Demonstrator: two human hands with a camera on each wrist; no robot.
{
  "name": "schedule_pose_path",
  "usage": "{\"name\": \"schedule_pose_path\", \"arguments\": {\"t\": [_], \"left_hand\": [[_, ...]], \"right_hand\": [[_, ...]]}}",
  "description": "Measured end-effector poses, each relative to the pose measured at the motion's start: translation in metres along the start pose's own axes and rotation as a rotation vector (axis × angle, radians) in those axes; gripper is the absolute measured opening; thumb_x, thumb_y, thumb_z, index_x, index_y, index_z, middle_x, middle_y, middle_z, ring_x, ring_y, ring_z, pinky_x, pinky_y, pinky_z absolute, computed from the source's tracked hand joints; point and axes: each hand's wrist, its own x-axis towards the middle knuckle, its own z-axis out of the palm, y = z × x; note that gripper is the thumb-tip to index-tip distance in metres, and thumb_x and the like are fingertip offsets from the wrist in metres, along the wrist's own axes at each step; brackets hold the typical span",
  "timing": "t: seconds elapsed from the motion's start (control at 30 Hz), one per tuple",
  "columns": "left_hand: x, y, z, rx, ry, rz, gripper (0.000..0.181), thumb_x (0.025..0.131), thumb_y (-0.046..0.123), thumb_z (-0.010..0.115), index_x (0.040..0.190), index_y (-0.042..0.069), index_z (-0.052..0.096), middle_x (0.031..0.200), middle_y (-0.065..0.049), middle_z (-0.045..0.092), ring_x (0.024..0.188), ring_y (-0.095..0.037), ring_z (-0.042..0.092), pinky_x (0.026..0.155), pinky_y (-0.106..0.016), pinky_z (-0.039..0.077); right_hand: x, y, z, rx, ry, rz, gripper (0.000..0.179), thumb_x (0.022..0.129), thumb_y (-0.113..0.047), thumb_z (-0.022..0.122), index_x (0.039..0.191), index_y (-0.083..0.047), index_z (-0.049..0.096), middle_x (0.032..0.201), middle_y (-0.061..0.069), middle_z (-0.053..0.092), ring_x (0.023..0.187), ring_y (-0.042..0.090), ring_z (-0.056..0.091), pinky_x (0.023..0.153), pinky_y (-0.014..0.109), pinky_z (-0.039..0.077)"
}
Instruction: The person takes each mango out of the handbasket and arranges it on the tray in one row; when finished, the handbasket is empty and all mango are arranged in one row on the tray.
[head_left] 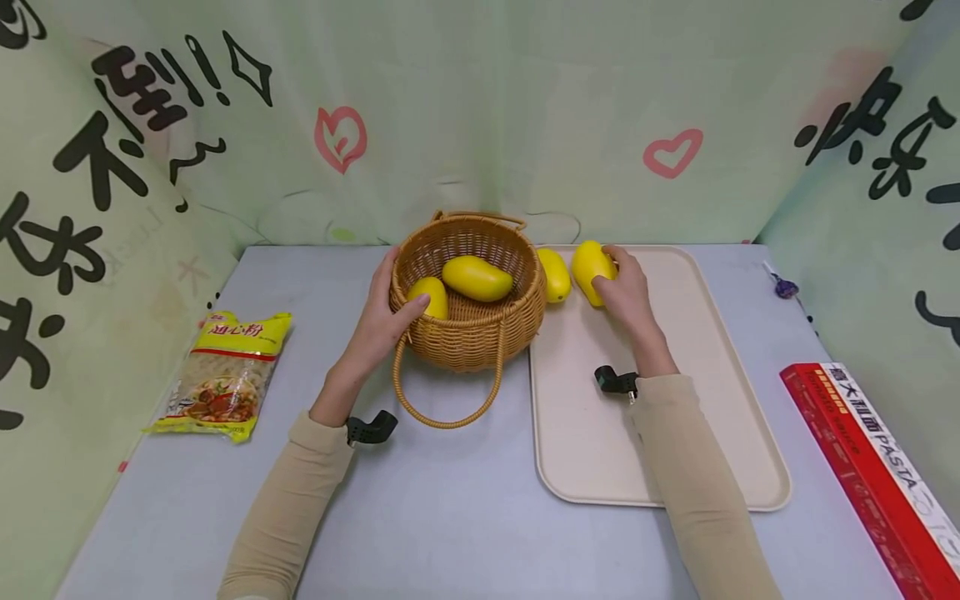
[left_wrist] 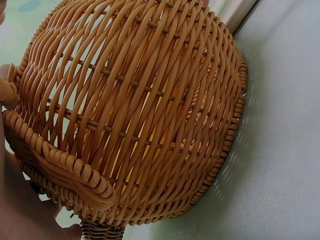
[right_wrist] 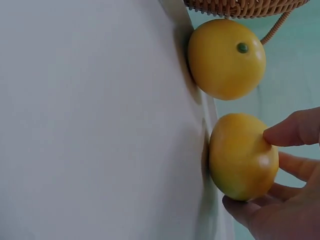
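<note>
Long beige sleeves [head_left: 281, 517] end in plain cuffs [head_left: 325, 443]; a small, angular black camera [head_left: 375, 428] juts from each wrist.

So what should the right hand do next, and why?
The right hand should probably lift the yellow fruit towards the basket: it grips that fruit, two similar fruits lie inside, and the left hand holds the basket.

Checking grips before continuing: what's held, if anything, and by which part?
The left hand grips the basket by its left rim; the right hand holds a mango by its right side.
</note>
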Motion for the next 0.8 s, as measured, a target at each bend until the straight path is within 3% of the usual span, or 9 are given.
{"name": "schedule_pose_path", "arguments": {"t": [0.3, 0.43, 0.63, 0.8], "left_hand": [[0.0, 0.001, 0.0, -0.006, -0.005, 0.005, 0.087, 0.095, 0.025, 0.06, 0.161, 0.012, 0.005, 0.168, -0.01, 0.003, 0.155, -0.03, 0.01, 0.123, -0.055, 0.016], [0.0, 0.001, -0.001, 0.004, 0.001, 0.006, 0.087, 0.095, 0.025, 0.06, 0.161, 0.012, 0.005, 0.168, -0.011, 0.004, 0.155, -0.03, 0.01, 0.123, -0.055, 0.017], [0.0, 0.0, -0.001, 0.006, 0.003, 0.009, 0.088, 0.094, 0.026, 0.061, 0.161, 0.011, 0.005, 0.168, -0.01, 0.004, 0.155, -0.03, 0.011, 0.123, -0.055, 0.018], [0.001, -0.002, -0.001, 0.007, -0.001, 0.004, 0.088, 0.094, 0.027, 0.061, 0.161, 0.014, 0.005, 0.168, -0.009, 0.004, 0.155, -0.029, 0.01, 0.123, -0.055, 0.018]], "right_hand": [[0.001, 0.001, 0.003, 0.005, -0.006, -0.018, 0.065, 0.097, -0.023, 0.055, 0.155, -0.006, 0.031, 0.158, 0.018, 0.033, 0.141, 0.037, 0.036, 0.118, 0.052, 0.032], [0.0, -0.005, 0.001, 0.004, 0.047, -0.041, 0.062, 0.097, -0.026, 0.055, 0.153, -0.007, 0.036, 0.156, 0.018, 0.036, 0.141, 0.036, 0.035, 0.117, 0.052, 0.031], [-0.004, -0.017, -0.002, 0.043, 0.155, -0.143, 0.055, 0.097, -0.022, 0.054, 0.149, -0.009, 0.043, 0.153, 0.015, 0.042, 0.14, 0.034, 0.037, 0.117, 0.051, 0.031], [-0.011, -0.035, -0.002, 0.063, 0.166, -0.26, 0.052, 0.097, -0.021, 0.056, 0.147, -0.012, 0.047, 0.151, 0.01, 0.046, 0.138, 0.028, 0.041, 0.116, 0.046, 0.034]]}}
